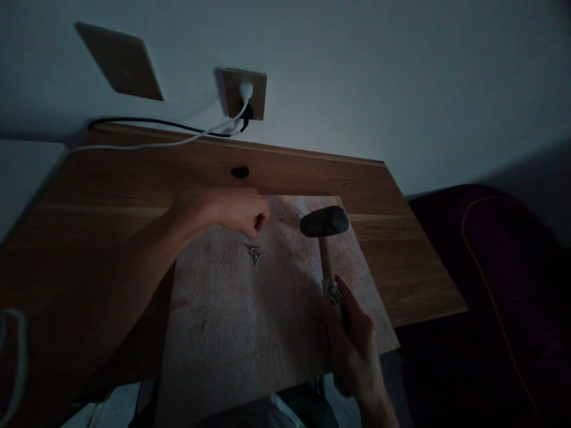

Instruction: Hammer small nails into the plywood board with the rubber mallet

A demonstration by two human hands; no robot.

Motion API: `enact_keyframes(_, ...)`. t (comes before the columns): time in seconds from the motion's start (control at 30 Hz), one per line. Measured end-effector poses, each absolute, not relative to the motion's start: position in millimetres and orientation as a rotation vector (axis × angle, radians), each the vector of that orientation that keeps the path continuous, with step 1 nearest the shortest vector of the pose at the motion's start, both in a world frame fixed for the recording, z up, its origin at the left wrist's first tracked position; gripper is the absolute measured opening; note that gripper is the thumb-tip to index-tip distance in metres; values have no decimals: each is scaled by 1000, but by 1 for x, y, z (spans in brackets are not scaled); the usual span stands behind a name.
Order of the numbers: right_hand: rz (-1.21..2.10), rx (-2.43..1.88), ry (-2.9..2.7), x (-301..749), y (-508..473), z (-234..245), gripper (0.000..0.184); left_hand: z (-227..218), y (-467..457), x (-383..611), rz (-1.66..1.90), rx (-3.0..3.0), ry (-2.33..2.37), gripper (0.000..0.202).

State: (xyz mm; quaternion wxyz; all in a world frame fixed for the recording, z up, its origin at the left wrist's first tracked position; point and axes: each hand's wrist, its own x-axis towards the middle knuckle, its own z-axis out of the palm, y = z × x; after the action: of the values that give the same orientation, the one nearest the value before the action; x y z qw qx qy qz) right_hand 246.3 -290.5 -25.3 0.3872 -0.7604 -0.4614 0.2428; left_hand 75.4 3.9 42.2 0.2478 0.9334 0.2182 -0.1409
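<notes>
We see one hammer [328, 261] above the right part of a board [285, 321]. Its head is dark, blunt and rounded at the ends, lying crosswise at the far end of the handle; the handle is pale brown wood near the head, with a mottled, worn-looking sleeve lower down. The board is greyish with reddish-brown blotches. It lies on a brown wooden tabletop [410, 261] and reaches past its near edge.

On the board, left of the hammer, we note a small loose cluster of thin, shiny nails [257, 254], some crossing each other. Farther right, short of the board's far edge, are small specks; we cannot identify them at this size.

Right hand [354, 342]: fingers wrapped around the lower handle, firmly closed, thumb side towards the head. Grip is on the hammer only.

Left hand [243, 211]: over the far left part of the board, just beyond the nails, fingers curled into a loose fist. We cannot tell whether anything is pinched inside, nor whether the knuckles touch the board.

Surroundings: a dark round hole [239, 172] in the tabletop beyond the left hand; on the wall, a socket plate [234, 86] with a white cable [169, 144] running left.
</notes>
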Motion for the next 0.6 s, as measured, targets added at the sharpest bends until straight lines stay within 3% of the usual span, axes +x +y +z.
enact_keyframes(0.43,705,-1986,-1040,245,-288,-21,57,29,24,72,104,2737,572,10)
enact_keyframes(0.6,727,-1983,-1058,244,-287,-17,54,27,23,73,136,2664,543,11)
